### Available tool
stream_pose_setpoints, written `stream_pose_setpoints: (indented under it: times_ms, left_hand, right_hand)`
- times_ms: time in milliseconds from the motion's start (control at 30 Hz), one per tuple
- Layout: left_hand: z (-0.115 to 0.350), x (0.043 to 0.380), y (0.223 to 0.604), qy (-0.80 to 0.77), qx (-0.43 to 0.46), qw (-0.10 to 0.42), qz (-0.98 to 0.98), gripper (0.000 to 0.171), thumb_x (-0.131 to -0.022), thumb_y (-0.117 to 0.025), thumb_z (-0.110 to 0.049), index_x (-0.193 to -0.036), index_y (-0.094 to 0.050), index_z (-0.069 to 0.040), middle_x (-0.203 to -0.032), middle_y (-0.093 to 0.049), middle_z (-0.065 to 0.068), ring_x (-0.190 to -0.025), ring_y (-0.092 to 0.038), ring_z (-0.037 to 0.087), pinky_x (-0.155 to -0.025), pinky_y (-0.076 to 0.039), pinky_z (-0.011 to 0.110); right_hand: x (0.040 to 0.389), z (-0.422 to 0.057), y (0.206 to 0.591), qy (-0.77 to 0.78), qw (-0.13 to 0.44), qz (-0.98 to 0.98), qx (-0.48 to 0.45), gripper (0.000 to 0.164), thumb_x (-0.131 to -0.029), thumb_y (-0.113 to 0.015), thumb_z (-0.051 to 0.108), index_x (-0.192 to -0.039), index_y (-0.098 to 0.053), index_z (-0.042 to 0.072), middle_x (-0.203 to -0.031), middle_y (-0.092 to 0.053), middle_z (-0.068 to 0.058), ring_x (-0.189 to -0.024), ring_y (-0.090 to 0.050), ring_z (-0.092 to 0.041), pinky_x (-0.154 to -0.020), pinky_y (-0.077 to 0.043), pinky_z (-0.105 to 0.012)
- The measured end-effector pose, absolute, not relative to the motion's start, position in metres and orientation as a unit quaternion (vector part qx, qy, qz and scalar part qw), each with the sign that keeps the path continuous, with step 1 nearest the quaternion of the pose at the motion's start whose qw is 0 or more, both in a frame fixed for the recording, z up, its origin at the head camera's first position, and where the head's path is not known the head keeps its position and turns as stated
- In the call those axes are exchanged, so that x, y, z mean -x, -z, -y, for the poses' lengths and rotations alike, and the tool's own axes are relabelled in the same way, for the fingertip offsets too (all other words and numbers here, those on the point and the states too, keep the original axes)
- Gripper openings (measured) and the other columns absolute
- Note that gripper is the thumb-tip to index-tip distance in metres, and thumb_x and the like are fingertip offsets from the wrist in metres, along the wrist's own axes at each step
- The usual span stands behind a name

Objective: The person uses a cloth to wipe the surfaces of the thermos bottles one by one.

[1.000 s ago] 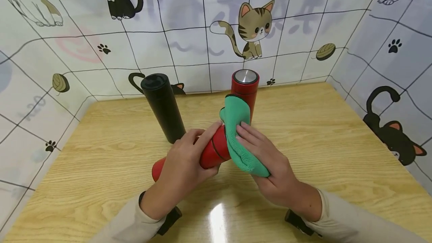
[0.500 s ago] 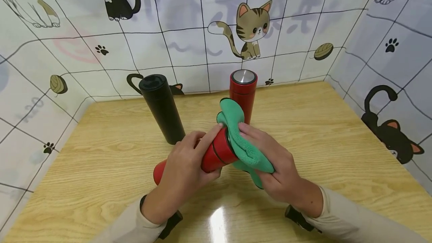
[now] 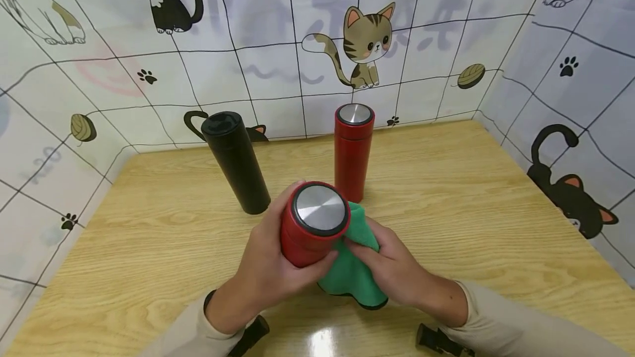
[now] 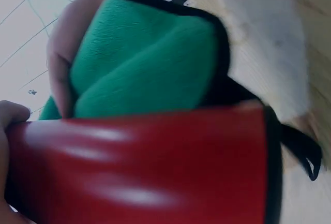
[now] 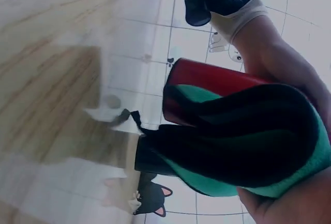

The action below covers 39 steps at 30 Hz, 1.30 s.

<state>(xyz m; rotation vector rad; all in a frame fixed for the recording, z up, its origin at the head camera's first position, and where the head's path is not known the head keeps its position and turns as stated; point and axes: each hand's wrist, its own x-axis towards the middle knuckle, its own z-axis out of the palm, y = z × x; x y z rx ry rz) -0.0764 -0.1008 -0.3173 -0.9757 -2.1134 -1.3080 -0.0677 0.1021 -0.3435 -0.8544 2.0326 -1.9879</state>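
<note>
My left hand point(image 3: 268, 260) grips a red thermos flask point(image 3: 307, 249) around its upper body. Its silver lid point(image 3: 321, 208), ringed in black, tilts up toward the head camera. At its right side my right hand point(image 3: 402, 266) holds a folded green cloth point(image 3: 354, 274) with dark edging, thumb on top. In the left wrist view the cloth point(image 4: 150, 58) lies along the red flask wall point(image 4: 145, 167). From the right wrist, the cloth's dark-edged folds point(image 5: 232, 136) cover part of the flask point(image 5: 207, 74). The flask's lower end is hidden in the head view.
A black flask point(image 3: 237, 164) stands at the back left of the wooden table point(image 3: 446, 180). Another red flask point(image 3: 353, 153) with a silver lid stands upright just behind the held one. A cat-print cloth wall point(image 3: 268, 54) closes off the back and sides.
The left hand has turned the flask so its lid now faces the head camera. The cloth has come off the lid, down to the flask's right side with the right hand.
</note>
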Motion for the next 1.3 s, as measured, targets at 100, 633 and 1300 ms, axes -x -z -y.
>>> stream_pose_setpoints:
  times_ms: [100, 633, 1300]
  left_hand:
    - [0.101, 0.075, 0.315, 0.541, 0.347, 0.209, 0.737, 0.086, -0.07, -0.078, -0.023, -0.137, -0.027, -0.003, -0.122, -0.054, 0.011, -0.109, -0.054, 0.022, -0.088, -0.051, 0.033]
    - [0.097, 0.075, 0.314, 0.684, 0.431, 0.261, 0.527, 0.074, -0.074, -0.071, -0.013, -0.126, -0.026, 0.015, -0.108, -0.057, 0.018, -0.094, -0.063, 0.025, -0.082, -0.054, 0.035]
    - [0.092, 0.092, 0.304, 0.681, 0.38, 0.314, 0.542, 0.079, -0.075, -0.073, -0.016, -0.131, -0.024, 0.011, -0.109, -0.056, 0.015, -0.094, -0.064, 0.024, -0.083, -0.054, 0.034]
  right_hand:
    - [0.07, -0.102, 0.347, 0.653, 0.126, -0.7, 0.262, 0.036, -0.097, -0.042, 0.012, -0.133, -0.042, 0.016, -0.124, -0.055, -0.009, -0.107, -0.06, -0.02, -0.088, -0.051, -0.033]
    - [0.098, -0.11, 0.365, 0.708, 0.35, -0.61, 0.061, 0.048, -0.092, -0.052, 0.031, -0.135, -0.041, 0.012, -0.112, -0.062, -0.005, -0.095, -0.064, -0.016, -0.082, -0.053, -0.032]
    - [0.105, -0.114, 0.366, 0.698, 0.332, -0.63, 0.079, 0.044, -0.092, -0.052, 0.024, -0.134, -0.044, 0.012, -0.111, -0.064, -0.006, -0.095, -0.065, -0.018, -0.081, -0.053, -0.034]
